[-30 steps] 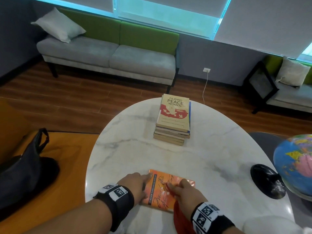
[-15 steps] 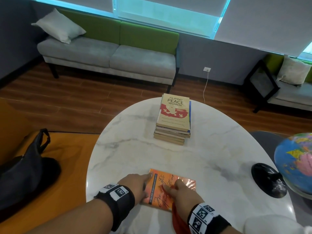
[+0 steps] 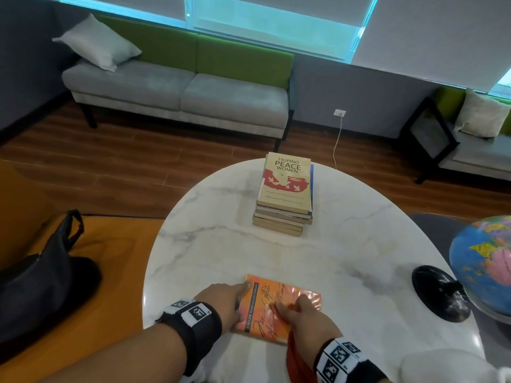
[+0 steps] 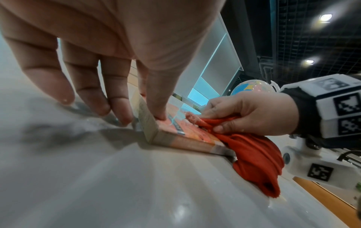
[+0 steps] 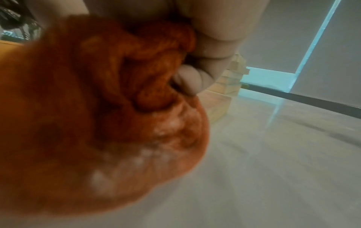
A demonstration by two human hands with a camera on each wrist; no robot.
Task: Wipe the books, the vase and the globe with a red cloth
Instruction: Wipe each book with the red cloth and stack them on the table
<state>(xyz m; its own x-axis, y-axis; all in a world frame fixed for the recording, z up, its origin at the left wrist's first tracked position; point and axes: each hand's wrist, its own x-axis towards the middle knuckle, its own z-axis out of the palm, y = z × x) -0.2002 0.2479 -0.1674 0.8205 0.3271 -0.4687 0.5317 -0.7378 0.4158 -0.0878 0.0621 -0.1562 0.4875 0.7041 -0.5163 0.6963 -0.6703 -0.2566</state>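
The left hand point(image 3: 221, 302) lay with straight fingers at the left edge of the orange book point(image 3: 265, 308), its thumb point(image 4: 156, 98) pressing down on the cover near the spine while the other fingertips touched the marble table point(image 3: 221, 244) just beside it. The right hand point(image 3: 304, 317) had its fingers curled round a bunched red cloth point(image 4: 252, 155), pressed on the book's cover toward its near right corner, with loose folds trailing off onto the table. The book lay flat at the table's near edge. A stack of books point(image 3: 284, 194) stood well apart at the far side, and the globe point(image 3: 482, 265) stood to the right.
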